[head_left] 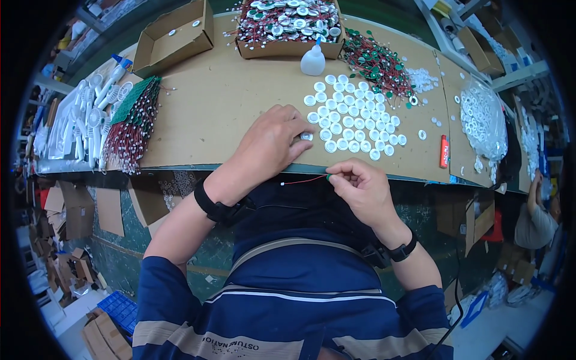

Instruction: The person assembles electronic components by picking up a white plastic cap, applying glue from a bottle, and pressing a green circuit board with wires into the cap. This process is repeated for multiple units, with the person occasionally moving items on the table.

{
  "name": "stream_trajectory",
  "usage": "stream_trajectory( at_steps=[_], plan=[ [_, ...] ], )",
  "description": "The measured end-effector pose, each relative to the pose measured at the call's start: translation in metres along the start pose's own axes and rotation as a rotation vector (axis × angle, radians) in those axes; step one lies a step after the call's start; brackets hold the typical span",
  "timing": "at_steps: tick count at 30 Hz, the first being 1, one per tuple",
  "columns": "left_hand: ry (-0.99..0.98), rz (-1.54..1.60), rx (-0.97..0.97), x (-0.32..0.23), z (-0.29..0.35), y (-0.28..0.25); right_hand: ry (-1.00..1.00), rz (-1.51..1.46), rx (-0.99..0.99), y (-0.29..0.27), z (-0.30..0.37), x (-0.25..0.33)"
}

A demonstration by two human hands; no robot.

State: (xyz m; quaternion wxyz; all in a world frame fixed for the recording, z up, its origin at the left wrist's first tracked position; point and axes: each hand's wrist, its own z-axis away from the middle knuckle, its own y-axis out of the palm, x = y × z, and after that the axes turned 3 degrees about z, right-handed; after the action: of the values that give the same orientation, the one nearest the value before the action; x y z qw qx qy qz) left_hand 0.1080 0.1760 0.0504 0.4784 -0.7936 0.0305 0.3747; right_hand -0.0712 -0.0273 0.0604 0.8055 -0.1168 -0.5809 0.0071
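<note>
My left hand [275,139] rests over the table near its front edge, fingers curled with a small white round cap [306,137] between thumb and fingertips. Just beyond the table edge, my right hand [362,187] pinches a small green disc [329,177]. A thin red wire [306,180] runs left from that disc to a little white connector [282,183]. Several white round caps [348,121] lie spread in a flat group to the right of my left hand. Behind them is a tangled pile of green discs with red wires [375,63].
A white squeeze bottle [312,62] stands before a full cardboard box [249,50]. Another box [174,48] sits far left. White handheld fans [95,117] and green boards with wires [135,108] lie left. An orange-red tube [444,151] and a bag of white rings [483,120] lie right.
</note>
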Motion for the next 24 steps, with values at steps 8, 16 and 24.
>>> stream_trajectory(
  at_steps=[8, 16, 24],
  plan=[
    [0.049, 0.063, 0.073, 0.006, 0.021, -0.016, -0.041, 0.044, 0.004, 0.003, 0.001, 0.004],
    [0.092, 0.072, -0.064, 0.005, 0.035, -0.012, -0.115, 0.071, -0.027, 0.006, -0.001, 0.003],
    [0.236, -0.098, -0.082, 0.007, 0.041, -0.009, -0.123, 0.051, -0.029, 0.006, 0.0, -0.002]
  ],
)
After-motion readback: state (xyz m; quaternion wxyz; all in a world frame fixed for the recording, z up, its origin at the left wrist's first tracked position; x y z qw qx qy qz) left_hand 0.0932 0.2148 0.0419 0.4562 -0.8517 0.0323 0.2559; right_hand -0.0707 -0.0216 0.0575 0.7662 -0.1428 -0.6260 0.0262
